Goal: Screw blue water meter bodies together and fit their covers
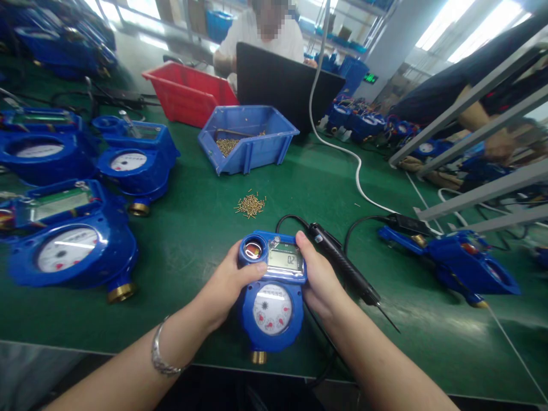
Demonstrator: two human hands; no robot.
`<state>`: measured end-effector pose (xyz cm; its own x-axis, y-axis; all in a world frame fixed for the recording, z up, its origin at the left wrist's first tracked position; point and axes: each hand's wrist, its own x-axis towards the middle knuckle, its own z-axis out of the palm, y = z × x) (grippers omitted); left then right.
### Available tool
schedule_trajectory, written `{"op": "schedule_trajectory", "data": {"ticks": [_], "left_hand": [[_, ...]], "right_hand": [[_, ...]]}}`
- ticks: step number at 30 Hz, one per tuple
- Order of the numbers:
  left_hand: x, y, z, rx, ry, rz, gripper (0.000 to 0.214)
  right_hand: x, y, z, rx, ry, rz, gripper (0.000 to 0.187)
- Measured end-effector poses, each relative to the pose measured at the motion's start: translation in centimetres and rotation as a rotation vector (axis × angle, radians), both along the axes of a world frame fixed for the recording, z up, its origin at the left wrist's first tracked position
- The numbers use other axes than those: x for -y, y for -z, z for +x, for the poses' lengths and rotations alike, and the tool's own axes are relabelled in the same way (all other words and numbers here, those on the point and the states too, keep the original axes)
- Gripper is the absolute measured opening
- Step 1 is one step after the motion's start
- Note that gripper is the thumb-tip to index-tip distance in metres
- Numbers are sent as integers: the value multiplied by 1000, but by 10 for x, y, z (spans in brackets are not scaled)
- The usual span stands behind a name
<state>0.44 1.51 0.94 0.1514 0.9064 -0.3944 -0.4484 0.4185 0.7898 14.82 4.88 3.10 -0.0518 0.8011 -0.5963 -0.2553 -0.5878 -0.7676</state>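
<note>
Left hand (230, 281) and right hand (322, 278) clasp a blue meter (273, 291) between them, lower centre; brass-coloured screws (250, 206) lie mid-frame.

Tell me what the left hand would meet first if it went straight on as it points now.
The blue meter, which the left hand already grips, thumb pointing toward the screen. Past that, the right hand looks next, though depth is unclear.

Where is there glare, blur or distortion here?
Head view: white light strips at top right look overexposed; head view: small white highlights dot the held blue meter with a round white dial; head view: blue round meters piled upper left look smeared, and grey metal rails at right seem stretched.
</note>
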Motion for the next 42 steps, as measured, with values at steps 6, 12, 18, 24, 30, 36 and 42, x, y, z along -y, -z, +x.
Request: {"op": "schedule_trajectory", "data": {"ticks": [6,12,18,24,30,36,42], "left_hand": [[-5,-37,-20,-65,154,210,68],[7,-32,-43,-773,116,964,89],[13,18,-55,-859,53,1078,50],[27,23,-53,-644,45,530,56],[35,1,-35,57,169,-247,55],[37,-5,-34,262,229,-371,40],[36,1,-35,174,280,-233,34]], "right_hand": [[4,-26,18,52,-186,266,56],[19,-57,48,498,-739,847,83],[47,-11,40,755,-619,1274,71],[65,18,38,852,-544,1306,68],[75,37,42,874,-617,1287,73],[86,30,46,922,-749,1425,73],[69,-22,55,968,-931,1326,32]]}}
